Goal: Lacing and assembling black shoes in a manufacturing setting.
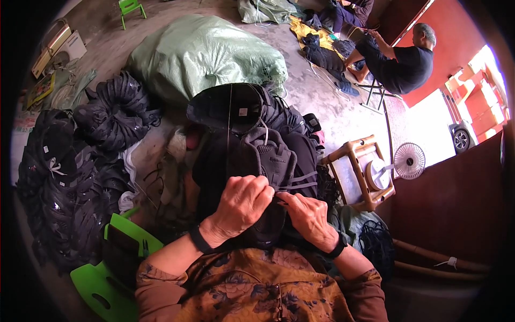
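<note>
A dark grey shoe upper [273,161] with loops along its edges lies over my lap. My left hand [242,205] is closed, its thumb and fingers pinched at the upper's near part. Against it my right hand [310,219] is also closed in a pinch, the fingertips of both nearly meeting. Whether a lace is between them is too small to tell. A thin dark line [230,129] runs up from beside my left hand. Just beyond lies a heap of black pieces, one an open black upper [228,110] with a white label inside.
Stacked black uppers [64,188] cover the left floor. A large pale green sack [206,56] lies ahead. On the right stand a bamboo stool [351,172] and a white fan [409,161]. A green chair [102,287] is lower left. A seated person [402,64] works at upper right.
</note>
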A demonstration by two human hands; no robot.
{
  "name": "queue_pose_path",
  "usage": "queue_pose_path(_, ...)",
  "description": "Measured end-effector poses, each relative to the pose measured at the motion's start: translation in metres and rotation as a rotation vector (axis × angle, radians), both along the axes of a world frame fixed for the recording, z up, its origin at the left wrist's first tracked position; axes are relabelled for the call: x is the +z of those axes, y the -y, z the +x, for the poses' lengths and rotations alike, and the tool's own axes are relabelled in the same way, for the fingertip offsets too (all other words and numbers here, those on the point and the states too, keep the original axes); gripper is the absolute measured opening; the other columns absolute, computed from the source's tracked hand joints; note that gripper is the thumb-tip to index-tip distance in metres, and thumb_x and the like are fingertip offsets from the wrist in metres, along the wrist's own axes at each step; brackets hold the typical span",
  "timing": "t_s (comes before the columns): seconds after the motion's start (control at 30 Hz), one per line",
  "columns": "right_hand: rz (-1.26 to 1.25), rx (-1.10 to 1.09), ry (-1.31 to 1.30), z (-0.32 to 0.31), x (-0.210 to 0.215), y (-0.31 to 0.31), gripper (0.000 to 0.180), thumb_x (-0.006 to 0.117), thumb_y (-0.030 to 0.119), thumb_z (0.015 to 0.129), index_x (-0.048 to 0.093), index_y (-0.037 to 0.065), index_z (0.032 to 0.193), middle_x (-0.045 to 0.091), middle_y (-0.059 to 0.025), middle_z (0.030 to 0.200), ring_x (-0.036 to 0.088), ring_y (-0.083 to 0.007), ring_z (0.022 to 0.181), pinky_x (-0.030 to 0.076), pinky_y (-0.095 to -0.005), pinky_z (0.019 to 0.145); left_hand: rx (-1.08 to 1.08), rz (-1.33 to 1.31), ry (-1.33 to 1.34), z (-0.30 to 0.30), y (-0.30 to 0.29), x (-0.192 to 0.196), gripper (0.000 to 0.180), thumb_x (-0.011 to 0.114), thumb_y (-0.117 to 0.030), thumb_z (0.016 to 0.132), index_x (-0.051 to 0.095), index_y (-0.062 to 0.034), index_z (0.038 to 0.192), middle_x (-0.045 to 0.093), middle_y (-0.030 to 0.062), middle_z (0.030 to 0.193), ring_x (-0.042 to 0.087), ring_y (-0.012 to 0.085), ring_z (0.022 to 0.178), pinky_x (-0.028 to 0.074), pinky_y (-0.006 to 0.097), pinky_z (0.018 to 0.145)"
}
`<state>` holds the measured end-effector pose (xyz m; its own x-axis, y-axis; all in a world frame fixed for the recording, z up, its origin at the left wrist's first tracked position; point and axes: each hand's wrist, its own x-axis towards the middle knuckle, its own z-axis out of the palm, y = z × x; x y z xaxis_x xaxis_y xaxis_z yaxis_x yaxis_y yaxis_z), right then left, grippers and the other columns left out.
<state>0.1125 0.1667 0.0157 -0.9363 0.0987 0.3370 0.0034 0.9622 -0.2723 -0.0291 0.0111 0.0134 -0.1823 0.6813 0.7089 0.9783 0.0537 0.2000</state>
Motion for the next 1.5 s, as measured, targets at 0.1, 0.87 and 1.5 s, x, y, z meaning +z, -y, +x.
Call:
queue_pose_path(0.1,-0.115,0.025,0.023,-0.009,0.006,0.001,0.023,0.073,0.012,0.081,0.063,0.01,0.101,0.067,-0.0063,0.081,0.068,-0.0243,0.068,0.05,-0.0334,0.053,-0.024,-0.043,0.227,-0.003,0.007,-0.005,0.031,0.072,0.002,0.072,0.062,-0.002,0.101,0.056,0.0097,0.102,0.06,0.0264,0.091,0.052,0.034,0.073)
queue_pose_path(0.87,-0.713,-0.032,0.266,0.007,0.015,0.019,0.023,0.069,0.017,0.09,0.058,-0.002,0.098,0.065,-0.015,0.076,0.065,-0.0223,0.066,0.047,-0.0337,0.059,0.097,0.041,0.302,0.01,-0.008,-0.008,0.027,0.066,0.007,0.071,0.055,-0.0066,0.091,0.054,0.0058,0.081,0.059,0.0246,0.072,0.051,0.035,0.058)
queue_pose_path(1.5,-0.727,-0.005,0.037,0.017,0.002,0.018,0.015,0.067,0.002,0.087,0.068,0.002,0.102,0.07,-0.0141,0.084,0.071,-0.0251,0.073,0.053,-0.0311,0.063,0.022,-0.073,0.598,-0.001,0.001,0.006,0.023,0.062,0.01,0.075,0.057,-0.0047,0.092,0.055,0.01,0.086,0.062,0.0295,0.074,0.052,0.037,0.065)
